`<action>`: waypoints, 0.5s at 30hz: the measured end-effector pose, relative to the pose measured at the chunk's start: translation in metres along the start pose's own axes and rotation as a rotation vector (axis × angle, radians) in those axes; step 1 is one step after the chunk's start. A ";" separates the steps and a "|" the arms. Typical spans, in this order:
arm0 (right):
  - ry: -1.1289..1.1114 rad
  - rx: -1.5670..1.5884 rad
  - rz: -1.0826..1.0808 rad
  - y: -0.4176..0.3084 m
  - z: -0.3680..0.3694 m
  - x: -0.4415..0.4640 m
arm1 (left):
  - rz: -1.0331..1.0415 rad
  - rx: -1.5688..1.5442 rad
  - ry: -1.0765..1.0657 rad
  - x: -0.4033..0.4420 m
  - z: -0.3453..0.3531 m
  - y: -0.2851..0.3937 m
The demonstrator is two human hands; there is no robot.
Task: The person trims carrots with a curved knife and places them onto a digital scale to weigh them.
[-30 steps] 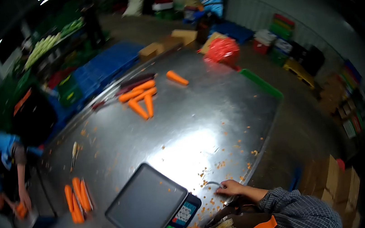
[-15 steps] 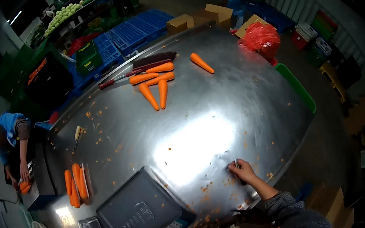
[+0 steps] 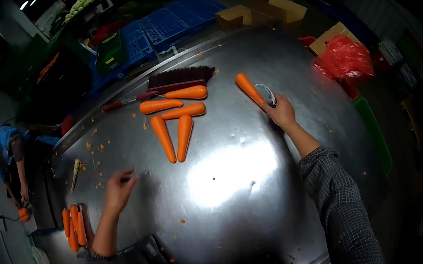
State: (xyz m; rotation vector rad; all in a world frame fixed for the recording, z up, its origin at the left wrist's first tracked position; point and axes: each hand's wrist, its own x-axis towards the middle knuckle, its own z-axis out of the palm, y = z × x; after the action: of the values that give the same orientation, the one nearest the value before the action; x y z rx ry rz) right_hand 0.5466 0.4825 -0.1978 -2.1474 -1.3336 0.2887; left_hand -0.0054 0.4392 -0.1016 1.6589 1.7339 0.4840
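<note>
The right hand's (image 3: 282, 114) curled fingers hold a pale loop (image 3: 271, 93) at the narrow tip of a carrot (image 3: 248, 88); whether they grip it is unclear. Left hand's (image 3: 117, 192) fingers are parted, five carrots (image 3: 184, 112) lying beyond.

Your left hand (image 3: 120, 190) has room to cross the table (image 3: 225, 135) on the near side of the five carrots (image 3: 183, 111). Ahead to the right, those carrots and the brush (image 3: 181, 76) behind them block you. A lane runs between them and the lone carrot (image 3: 248, 87) at your right hand (image 3: 279, 111); the bag (image 3: 344, 61) bars the far right.
</note>
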 end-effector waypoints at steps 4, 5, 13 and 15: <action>-0.184 -0.251 -0.084 -0.033 0.002 0.035 | 0.296 0.395 0.200 0.118 0.060 0.029; -0.330 -0.302 -0.065 -0.036 0.003 0.042 | 0.390 0.514 0.265 0.140 0.071 0.034; -0.431 0.288 -0.288 -0.092 0.042 0.063 | 0.329 0.477 0.219 0.259 0.095 0.021; -0.378 0.198 -0.466 -0.130 0.069 0.074 | 0.182 0.515 0.127 0.258 0.091 0.034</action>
State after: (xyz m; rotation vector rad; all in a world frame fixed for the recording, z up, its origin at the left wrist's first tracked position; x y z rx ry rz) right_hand 0.4528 0.6146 -0.1687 -1.6088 -1.8815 0.6251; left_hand 0.0929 0.6777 -0.1980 2.2006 1.9185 0.2344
